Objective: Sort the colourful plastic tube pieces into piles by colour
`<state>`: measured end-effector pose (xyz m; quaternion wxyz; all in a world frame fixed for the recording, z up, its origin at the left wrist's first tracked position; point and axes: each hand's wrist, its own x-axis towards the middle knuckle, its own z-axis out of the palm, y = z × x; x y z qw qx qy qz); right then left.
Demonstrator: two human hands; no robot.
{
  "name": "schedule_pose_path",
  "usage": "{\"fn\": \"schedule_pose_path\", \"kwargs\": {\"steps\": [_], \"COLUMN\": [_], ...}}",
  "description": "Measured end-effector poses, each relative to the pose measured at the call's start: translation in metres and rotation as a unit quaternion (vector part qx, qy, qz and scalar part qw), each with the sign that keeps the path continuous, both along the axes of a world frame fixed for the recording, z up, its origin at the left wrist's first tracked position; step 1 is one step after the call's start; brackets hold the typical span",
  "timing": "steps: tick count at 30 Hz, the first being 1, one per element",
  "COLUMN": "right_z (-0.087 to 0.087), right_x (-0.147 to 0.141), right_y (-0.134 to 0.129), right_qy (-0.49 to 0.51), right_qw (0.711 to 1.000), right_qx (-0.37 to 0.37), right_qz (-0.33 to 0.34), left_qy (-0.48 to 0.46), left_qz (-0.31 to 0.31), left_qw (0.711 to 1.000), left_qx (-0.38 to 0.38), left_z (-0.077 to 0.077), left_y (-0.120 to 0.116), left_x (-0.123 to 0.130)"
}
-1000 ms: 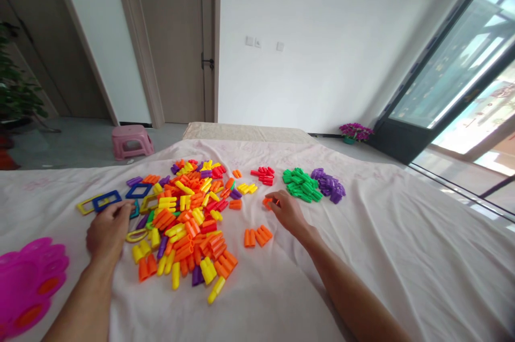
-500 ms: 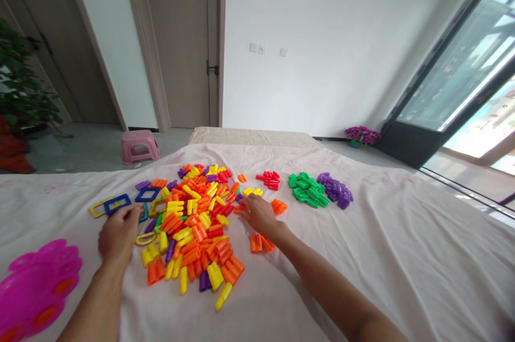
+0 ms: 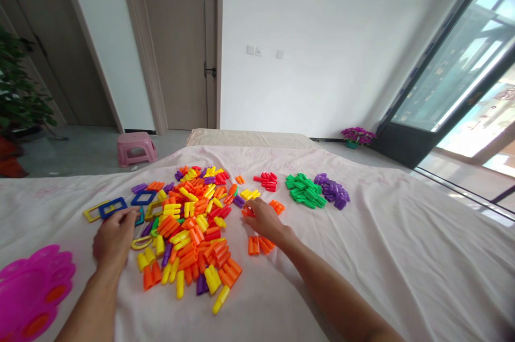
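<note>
Orange block (image 3: 248, 213) lies at your right fingertips, on the cloth (image 3: 382, 256) just right of the big mixed heap (image 3: 196, 233). Your right hand (image 3: 263, 218) comes down over it from above, the fingers bent and close together. That low, curled shape suits a small piece lying flat, though you hide enough of it that I cannot tell whether it is pinched or only pressed.

Your left hand (image 3: 113, 235) rests beside the heap, fingers curled narrow, near the blue frame (image 3: 113, 202) and the teal frame (image 3: 140, 218). I cannot tell whether your fingertips hold anything; the hand seems simply parked, out of the other's way.

Close around your right hand sit yellow blocks (image 3: 250, 194) beyond it, orange blocks (image 3: 277, 206) to its right, and an orange group (image 3: 254, 246) nearer you. Farther out are red blocks (image 3: 267, 181), then the green pile (image 3: 304, 190) with the purple pile (image 3: 333, 191) beside it. Each lies in one colour, apart from the mixed heap, which keeps them easy to tell apart. The gap beside the heap gives your right hand room to work. Over on your left, the pink basin (image 3: 30, 283) sits clear of both hands.
</note>
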<state>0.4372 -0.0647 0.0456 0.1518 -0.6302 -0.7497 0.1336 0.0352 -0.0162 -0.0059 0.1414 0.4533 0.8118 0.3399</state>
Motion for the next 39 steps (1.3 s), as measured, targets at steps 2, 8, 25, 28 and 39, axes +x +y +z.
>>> {"fn": "schedule_pose_path", "kwargs": {"steps": [2,8,25,28,39], "right_z": [0.001,0.006,0.018,0.022,0.015], "right_x": [0.01,0.035,0.024,0.003,-0.038], "right_y": [-0.001,-0.003,0.017,0.043,0.091], "right_qy": [-0.005,-0.028,-0.079,-0.032,-0.04], "right_qw": [0.999,0.986,0.985,0.99,0.987], "right_qx": [0.012,0.046,0.083,0.061,0.005], "right_qz": [-0.035,-0.155,-0.13,-0.125,-0.153], "left_qy": [0.006,0.0,-0.019,-0.018,-0.018], "left_qz": [-0.001,0.0,-0.001,-0.005,0.006], "left_qw": [1.0,1.0,1.0,1.0,1.0], "left_qx": [0.002,0.007,0.01,0.004,0.015], "left_z": [-0.001,-0.002,0.0,0.004,0.009], "left_y": [0.001,0.002,0.001,0.0,-0.004], "left_x": [-0.001,-0.001,0.0,0.002,0.005]}}
